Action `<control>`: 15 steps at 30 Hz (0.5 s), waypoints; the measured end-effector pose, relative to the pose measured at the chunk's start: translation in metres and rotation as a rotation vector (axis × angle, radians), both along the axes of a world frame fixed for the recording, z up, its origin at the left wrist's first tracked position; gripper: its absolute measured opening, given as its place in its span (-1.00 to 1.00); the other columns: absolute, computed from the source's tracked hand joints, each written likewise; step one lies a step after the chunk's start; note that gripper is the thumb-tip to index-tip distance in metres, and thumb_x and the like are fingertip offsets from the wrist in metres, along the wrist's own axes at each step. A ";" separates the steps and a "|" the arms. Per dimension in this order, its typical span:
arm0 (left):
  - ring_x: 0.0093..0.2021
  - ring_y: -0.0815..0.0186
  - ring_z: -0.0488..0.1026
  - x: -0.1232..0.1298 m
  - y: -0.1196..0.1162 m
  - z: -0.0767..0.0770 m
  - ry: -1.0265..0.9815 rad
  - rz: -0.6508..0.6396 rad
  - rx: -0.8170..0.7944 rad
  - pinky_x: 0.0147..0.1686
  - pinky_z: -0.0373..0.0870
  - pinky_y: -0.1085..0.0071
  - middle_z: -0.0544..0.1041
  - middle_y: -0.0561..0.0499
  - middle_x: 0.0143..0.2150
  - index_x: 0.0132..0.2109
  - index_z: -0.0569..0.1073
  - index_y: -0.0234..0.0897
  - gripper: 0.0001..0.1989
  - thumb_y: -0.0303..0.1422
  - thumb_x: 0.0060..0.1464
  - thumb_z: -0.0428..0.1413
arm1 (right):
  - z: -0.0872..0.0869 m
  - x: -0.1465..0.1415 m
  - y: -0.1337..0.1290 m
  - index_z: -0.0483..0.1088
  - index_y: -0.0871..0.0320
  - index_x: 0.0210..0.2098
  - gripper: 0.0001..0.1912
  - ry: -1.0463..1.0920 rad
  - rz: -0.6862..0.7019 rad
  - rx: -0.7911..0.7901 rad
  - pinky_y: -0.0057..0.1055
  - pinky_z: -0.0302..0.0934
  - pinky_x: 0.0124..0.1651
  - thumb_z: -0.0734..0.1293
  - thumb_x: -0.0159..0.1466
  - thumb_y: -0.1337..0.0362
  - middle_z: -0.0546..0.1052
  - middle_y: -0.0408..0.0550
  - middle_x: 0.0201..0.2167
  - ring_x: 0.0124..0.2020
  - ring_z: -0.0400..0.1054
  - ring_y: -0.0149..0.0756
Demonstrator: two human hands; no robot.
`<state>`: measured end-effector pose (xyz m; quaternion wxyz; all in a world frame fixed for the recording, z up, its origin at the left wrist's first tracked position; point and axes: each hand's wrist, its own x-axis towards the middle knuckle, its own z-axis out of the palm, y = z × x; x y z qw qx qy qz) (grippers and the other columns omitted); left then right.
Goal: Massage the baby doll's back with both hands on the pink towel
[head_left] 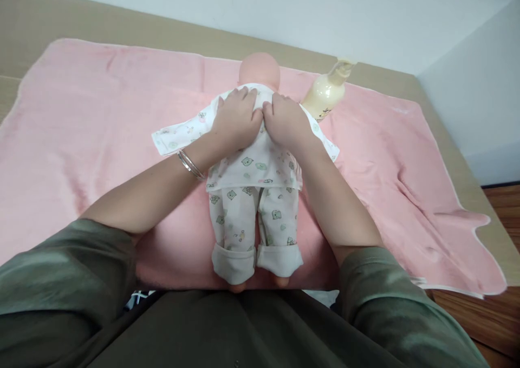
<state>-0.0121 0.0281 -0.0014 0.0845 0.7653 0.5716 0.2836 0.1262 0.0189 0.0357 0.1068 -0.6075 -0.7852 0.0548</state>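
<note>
A baby doll [260, 70] lies with its bald head away from me and no face showing. It wears a white printed top [254, 168] and matching trousers [278, 214] with rolled cuffs; its feet poke out at my edge of the table. My left hand [239, 116] rests on the left of the top's upper part, fingers laid on the cloth. Beside it, my right hand [286, 120] rests on the right of the upper part, its fingers bent over the fabric. The two thumbs are close together near the middle.
A pink blanket [122, 103] lies wrinkled under the doll, over a wooden table [154, 30]. A cream pump bottle [326, 93] leans just right of the doll's shoulder. White walls [284, 11] rise behind and at the right.
</note>
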 end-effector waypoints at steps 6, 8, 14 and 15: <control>-0.04 -0.08 0.57 -0.021 0.026 0.002 -0.033 0.013 -0.065 0.04 0.48 -0.07 0.61 -0.25 -0.13 -0.20 0.43 -0.15 -0.71 -0.26 0.35 -0.16 | 0.003 -0.020 -0.023 0.39 0.42 0.15 -0.50 -0.009 -0.055 0.034 0.29 0.29 0.34 0.01 0.41 0.36 0.51 0.39 0.10 0.26 0.38 0.28; -0.01 -0.09 0.56 -0.018 0.021 0.002 -0.017 0.013 -0.019 0.06 0.47 -0.07 0.59 -0.24 -0.14 -0.20 0.43 -0.17 -0.72 -0.26 0.36 -0.15 | 0.001 -0.014 -0.013 0.41 0.39 0.14 -0.49 0.002 -0.011 0.016 0.23 0.25 0.42 -0.01 0.42 0.33 0.50 0.34 0.14 0.33 0.33 0.24; 0.21 -0.24 0.46 0.010 -0.027 0.024 0.260 0.068 -0.094 0.24 0.35 -0.12 0.51 -0.49 0.12 0.12 0.46 -0.49 -0.58 -0.43 0.32 -0.19 | -0.015 0.010 0.024 0.36 0.40 0.21 -0.42 0.109 0.014 0.036 0.17 0.06 0.53 0.00 0.49 0.12 0.45 0.32 0.28 0.45 0.19 0.17; 0.28 -0.27 0.41 0.013 -0.032 0.025 0.255 0.056 -0.086 0.30 0.30 -0.14 0.48 -0.51 0.19 0.16 0.44 -0.51 -0.55 -0.43 0.32 -0.20 | -0.017 0.012 0.026 0.37 0.38 0.20 -0.42 0.115 0.023 0.043 0.17 0.03 0.54 -0.01 0.50 0.10 0.45 0.31 0.28 0.46 0.19 0.16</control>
